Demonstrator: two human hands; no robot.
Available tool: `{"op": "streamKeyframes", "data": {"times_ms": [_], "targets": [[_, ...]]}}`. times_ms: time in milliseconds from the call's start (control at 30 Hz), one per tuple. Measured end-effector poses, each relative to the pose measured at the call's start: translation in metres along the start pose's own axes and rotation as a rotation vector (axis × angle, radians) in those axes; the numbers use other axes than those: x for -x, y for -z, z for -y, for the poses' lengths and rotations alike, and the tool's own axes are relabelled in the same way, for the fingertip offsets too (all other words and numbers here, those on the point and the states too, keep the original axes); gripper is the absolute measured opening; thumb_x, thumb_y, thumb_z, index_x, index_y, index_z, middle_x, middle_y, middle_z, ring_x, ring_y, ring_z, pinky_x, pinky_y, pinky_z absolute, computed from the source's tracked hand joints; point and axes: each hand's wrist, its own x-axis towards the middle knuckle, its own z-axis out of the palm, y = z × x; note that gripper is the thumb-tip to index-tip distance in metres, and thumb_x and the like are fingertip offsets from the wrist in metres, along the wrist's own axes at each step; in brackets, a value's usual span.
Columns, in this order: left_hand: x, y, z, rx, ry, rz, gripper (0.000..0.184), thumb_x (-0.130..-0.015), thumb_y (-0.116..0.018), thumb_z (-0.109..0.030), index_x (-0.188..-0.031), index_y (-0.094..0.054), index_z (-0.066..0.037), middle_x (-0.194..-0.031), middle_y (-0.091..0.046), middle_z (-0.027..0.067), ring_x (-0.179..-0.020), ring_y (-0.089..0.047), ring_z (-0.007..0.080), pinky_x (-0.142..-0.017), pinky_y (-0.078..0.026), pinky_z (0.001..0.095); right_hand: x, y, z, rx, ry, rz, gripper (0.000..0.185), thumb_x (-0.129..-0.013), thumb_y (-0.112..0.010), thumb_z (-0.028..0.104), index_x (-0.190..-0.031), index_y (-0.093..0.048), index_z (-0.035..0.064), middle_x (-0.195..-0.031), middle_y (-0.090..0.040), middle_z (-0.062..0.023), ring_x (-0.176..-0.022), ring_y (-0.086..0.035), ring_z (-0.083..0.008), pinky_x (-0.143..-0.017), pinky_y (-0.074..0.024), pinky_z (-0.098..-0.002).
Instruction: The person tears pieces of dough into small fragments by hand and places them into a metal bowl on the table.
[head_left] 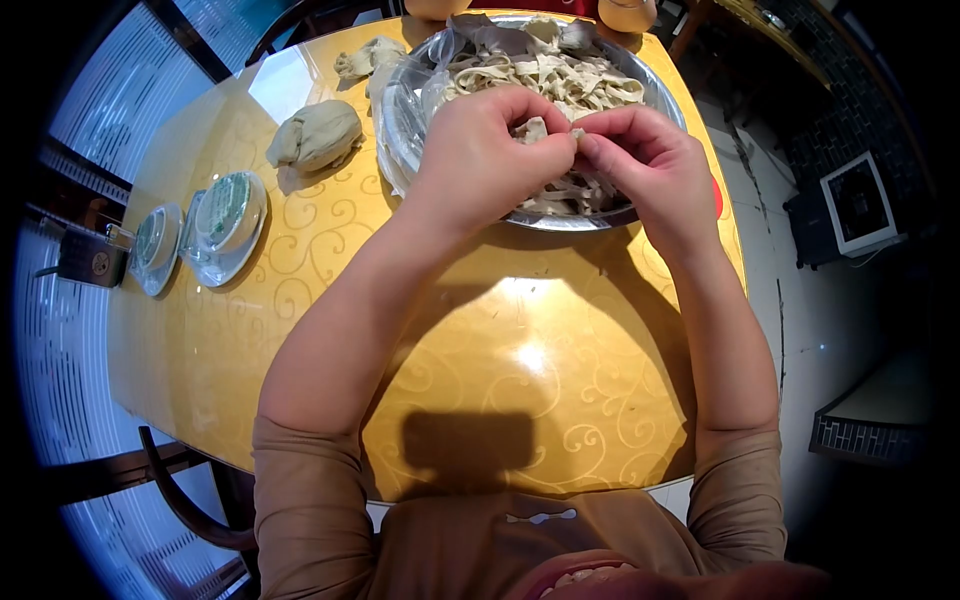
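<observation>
Above a wide metal basin (590,222), my left hand (490,150) and my right hand (650,165) meet fingertip to fingertip. Between them they pinch a small greyish-beige strip (531,130), mostly covered by the fingers. The basin holds a heap of similar soft, flat strips (560,78); whether they are dough or another food I cannot tell. Clear plastic film (405,120) hangs over the basin's left side. To its left lies a smooth greyish lump (318,136), with a smaller, crumpled lump (370,58) farther back.
Two wrapped sets of dishes (228,225) (155,245) stand on the yellow patterned table (530,350) at the left. What look like another person's hands or arms (628,14) show at the far edge. A chair (190,500) is at lower left, and a white-framed appliance (858,205) stands right.
</observation>
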Motion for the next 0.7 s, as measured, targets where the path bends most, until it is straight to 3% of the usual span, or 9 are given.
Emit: {"op": "streamKeyframes", "data": {"times_ms": [167,267,367,567,667,700], "targets": [[0.0060,-0.0029,-0.0048,-0.148,-0.034,-0.017,0.015,-0.073,-0.065,-0.015,-0.081,-0.065,-0.002,-0.067,-0.061,-0.0001,-0.061,-0.050,0.0054,-0.056,-0.042,0.0225,0.0024,-0.0063,0.0017,0.096,0.034,-0.059,0.009,-0.079,-0.067,0.007,-0.085,-0.064,-0.0003,-0.077,-0.065,-0.0005,-0.068,-0.058,-0.0043,-0.062,-0.0482,-0.0196],[0.0040,-0.0057,-0.0002,-0.277,-0.158,-0.047,0.016,-0.071,-0.064,-0.016,-0.081,-0.064,-0.003,-0.067,-0.061,0.0036,-0.061,-0.053,0.0081,-0.058,-0.043,0.0246,0.0015,-0.0091,-0.0028,0.148,0.096,-0.091,0.008,-0.076,-0.067,0.006,-0.082,-0.064,-0.0003,-0.075,-0.064,-0.0008,-0.067,-0.058,-0.0041,-0.061,-0.0481,-0.0197],[0.0052,-0.0099,-0.0002,-0.229,-0.211,-0.083,0.014,-0.068,-0.065,-0.015,-0.075,-0.064,-0.003,-0.067,-0.062,0.0158,-0.061,-0.060,0.0302,-0.059,-0.048,0.0367,0.0037,-0.0100,-0.0033,0.157,0.123,-0.103,0.008,-0.075,-0.066,0.005,-0.080,-0.063,-0.0004,-0.074,-0.064,-0.0008,-0.066,-0.057,-0.0040,-0.061,-0.0482,-0.0198],[0.0045,-0.0105,0.0011,-0.238,-0.242,-0.104,0.014,-0.069,-0.065,-0.015,-0.076,-0.063,-0.003,-0.070,-0.063,0.0158,-0.064,-0.061,0.0306,-0.061,-0.049,0.0372,0.0025,-0.0074,-0.0033,0.114,0.113,-0.090,0.007,-0.075,-0.064,0.004,-0.079,-0.063,-0.0007,-0.073,-0.064,-0.0008,-0.066,-0.057,-0.0042,-0.061,-0.0481,-0.0198],[0.0045,-0.0079,0.0019,-0.250,-0.212,-0.063,0.015,-0.072,-0.060,-0.013,-0.081,-0.063,-0.002,-0.071,-0.063,0.0052,-0.064,-0.055,0.0113,-0.060,-0.045,0.0260,0.0019,-0.0065,-0.0033,0.092,0.101,-0.080,0.006,-0.075,-0.063,0.003,-0.080,-0.063,-0.0006,-0.074,-0.063,-0.0010,-0.066,-0.057,-0.0043,-0.061,-0.0479,-0.0198],[0.0049,-0.0078,0.0019,-0.240,-0.200,-0.059,0.015,-0.072,-0.060,-0.013,-0.081,-0.063,-0.002,-0.071,-0.063,0.0049,-0.064,-0.055,0.0109,-0.060,-0.045,0.0259,0.0020,-0.0062,-0.0030,0.085,0.100,-0.076,0.006,-0.075,-0.063,0.003,-0.080,-0.062,-0.0006,-0.074,-0.063,-0.0011,-0.067,-0.057,-0.0043,-0.061,-0.0478,-0.0198]]}}
